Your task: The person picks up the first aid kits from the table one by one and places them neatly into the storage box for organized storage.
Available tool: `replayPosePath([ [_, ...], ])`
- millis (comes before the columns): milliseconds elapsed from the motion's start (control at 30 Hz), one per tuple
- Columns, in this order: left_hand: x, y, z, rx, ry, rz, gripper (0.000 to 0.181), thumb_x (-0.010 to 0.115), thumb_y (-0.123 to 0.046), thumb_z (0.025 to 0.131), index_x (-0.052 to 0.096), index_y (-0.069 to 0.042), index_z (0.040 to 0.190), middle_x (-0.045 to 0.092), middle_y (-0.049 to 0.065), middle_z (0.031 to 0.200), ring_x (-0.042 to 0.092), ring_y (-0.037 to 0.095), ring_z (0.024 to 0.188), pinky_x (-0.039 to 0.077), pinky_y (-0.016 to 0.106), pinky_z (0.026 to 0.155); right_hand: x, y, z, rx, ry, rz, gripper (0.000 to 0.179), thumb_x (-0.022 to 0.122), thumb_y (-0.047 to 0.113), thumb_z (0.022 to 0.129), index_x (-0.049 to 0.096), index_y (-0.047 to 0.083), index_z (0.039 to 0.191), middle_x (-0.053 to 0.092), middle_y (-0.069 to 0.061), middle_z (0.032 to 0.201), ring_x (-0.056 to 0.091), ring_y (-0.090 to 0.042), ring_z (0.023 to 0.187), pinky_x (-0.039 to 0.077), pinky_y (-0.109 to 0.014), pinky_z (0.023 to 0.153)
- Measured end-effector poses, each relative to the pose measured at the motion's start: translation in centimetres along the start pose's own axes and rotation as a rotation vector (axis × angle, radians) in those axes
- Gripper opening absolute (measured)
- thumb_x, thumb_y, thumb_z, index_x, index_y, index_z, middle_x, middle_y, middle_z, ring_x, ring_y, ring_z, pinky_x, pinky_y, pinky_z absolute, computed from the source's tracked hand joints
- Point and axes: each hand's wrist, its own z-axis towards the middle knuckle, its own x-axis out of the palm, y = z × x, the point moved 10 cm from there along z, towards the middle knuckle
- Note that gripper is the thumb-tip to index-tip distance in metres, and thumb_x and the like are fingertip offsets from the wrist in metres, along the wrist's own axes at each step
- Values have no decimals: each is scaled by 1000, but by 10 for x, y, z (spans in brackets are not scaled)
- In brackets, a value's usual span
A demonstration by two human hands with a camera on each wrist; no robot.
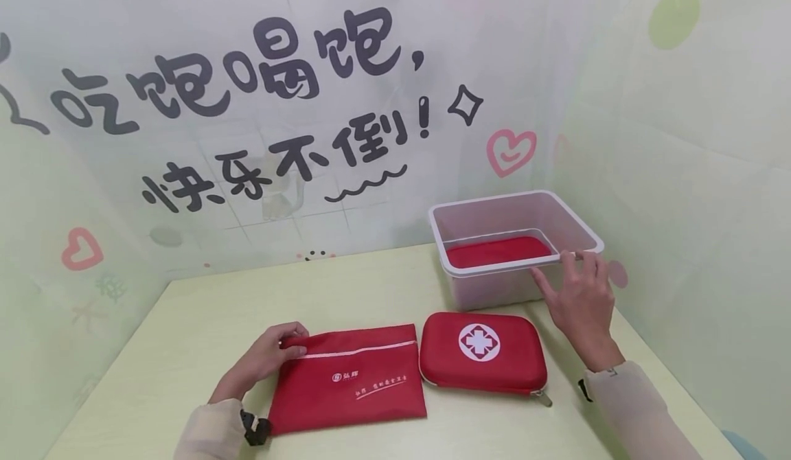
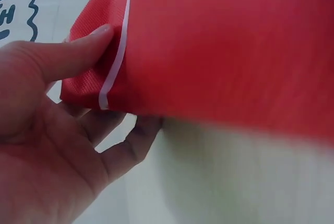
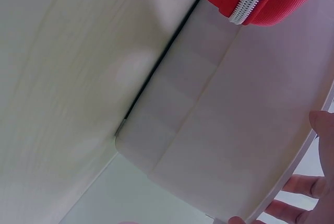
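A flat red fabric pouch (image 1: 346,391) with a white zip strip and white print lies at the front of the table. My left hand (image 1: 266,353) pinches its upper left corner, thumb on top and fingers beneath; the left wrist view shows this corner of the pouch (image 2: 209,46) lifted off the table. Right of the pouch sits a red zipped first-aid case (image 1: 513,360) with a white cross emblem. My right hand (image 1: 583,302) holds the near right rim of a whitish plastic bin (image 1: 494,292), its thumb at the front wall. Inside the bin is a red item (image 1: 500,250), partly hidden.
The pale wooden table (image 1: 216,316) is enclosed by printed fabric walls (image 1: 371,226) at the back and sides. The bin stands at the back right, close to the right wall. The first-aid case lies just in front of it.
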Motion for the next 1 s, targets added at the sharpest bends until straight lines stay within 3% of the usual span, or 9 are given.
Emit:
replayPosePath([
  [267,-2,5,-2,-59,0,-165,16,65,-3,94,63,-3,111,63,17,109,65,24,80,60,37,68,-1,1,0,2,1,1,58,79,33,82,55,-5,118,52,-32,121,49,-49,107,55,-62,64],
  [533,-10,8,0,-51,7,-270,25,64,-11,97,58,-1,119,65,19,106,69,29,75,61,42,63,0,0,0,20,17,7,58,79,32,82,54,-5,120,51,-32,122,49,-49,108,55,-63,64],
  [1000,-45,4,0,-104,-215,-359,33,60,-13,100,53,2,129,61,23,120,71,25,83,61,36,71,1,-1,-1,27,16,13,57,78,33,82,55,-5,118,50,-32,122,48,-49,109,54,-63,65],
])
